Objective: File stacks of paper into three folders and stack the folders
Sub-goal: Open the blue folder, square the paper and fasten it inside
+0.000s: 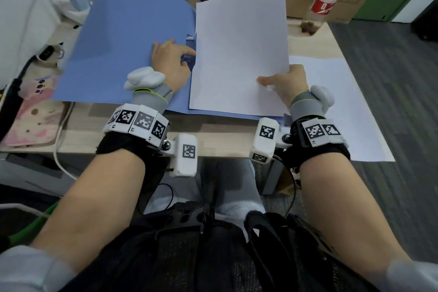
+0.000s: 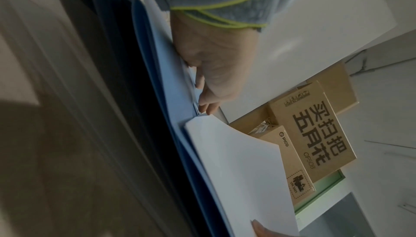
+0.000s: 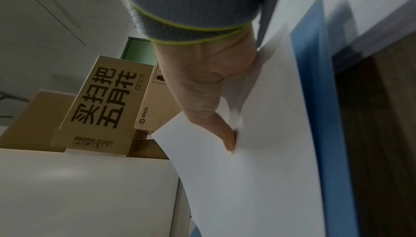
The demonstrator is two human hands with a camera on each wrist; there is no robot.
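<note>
**deskwatcher:** Standing right by the desk here. The right hand (image 1: pixel 288 86) has the paper stack (image 1: pixel 239 54) pinched at its near right corner, thumb on top and fingers underneath, so it's clamped on the sheets. The far end of the stack curls up off the open blue folder (image 1: pixel 123 42) lying under it. Left of that grip, the left hand (image 1: pixel 171 60) sits at the folder's spine, fingers curled around the little clip (image 1: pixel 189 47) there. Can't tell if the clip is actually lifted.

**paperpusher22:** So the sheets are going under the clip?

**deskwatcher:** That's my guess. I'd slide the stack's left edge flush into the spine while the left hand holds the clip up, then flatten that curl before letting go, or the sheets fan out. There's more loose paper (image 1: pixel 343 106) lying just right of the gripping hand, probably for the next folder.
</note>
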